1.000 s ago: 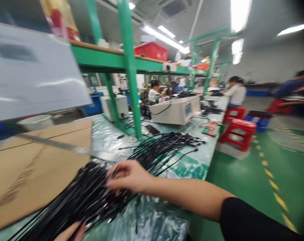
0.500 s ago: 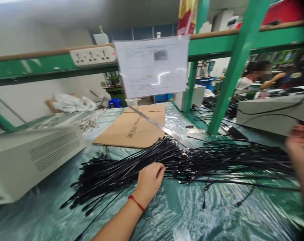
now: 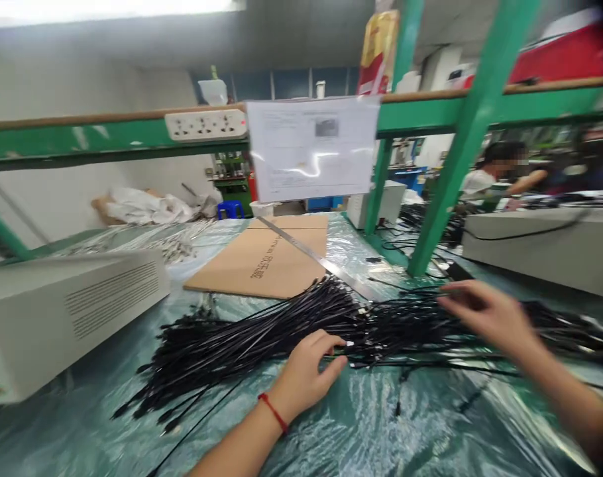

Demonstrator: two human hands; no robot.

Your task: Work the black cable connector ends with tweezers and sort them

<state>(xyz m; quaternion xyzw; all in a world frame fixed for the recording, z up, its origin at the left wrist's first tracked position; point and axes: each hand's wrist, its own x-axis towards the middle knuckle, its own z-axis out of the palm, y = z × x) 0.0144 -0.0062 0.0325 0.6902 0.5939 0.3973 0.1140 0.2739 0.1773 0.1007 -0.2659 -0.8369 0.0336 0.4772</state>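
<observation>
A long pile of black cables (image 3: 252, 338) with small plugs lies across the plastic-covered table. My left hand (image 3: 309, 368), with a red string at the wrist, rests at the pile's near side. Its thumb and fingers are apart, the fingertips beside a small silver-tipped plug (image 3: 350, 344). Over a second bundle of black cables (image 3: 405, 324) on the right hovers my right hand (image 3: 495, 315), slightly blurred. Its thumb and index finger are spread, and nothing shows between them. Whether its fingertips touch the cables I cannot tell.
Behind the pile lie a flat cardboard sheet (image 3: 266, 258) and a metal ruler (image 3: 311, 252). Pale machine housings stand left (image 3: 83, 318) and right (image 3: 540, 248). A green post (image 3: 445, 179) rises at the right. A person (image 3: 485, 172) sits beyond it.
My right hand has come in from the right edge to above the right bundle. My left hand has shifted slightly right, and its fingers have opened. The view has tilted up a little.
</observation>
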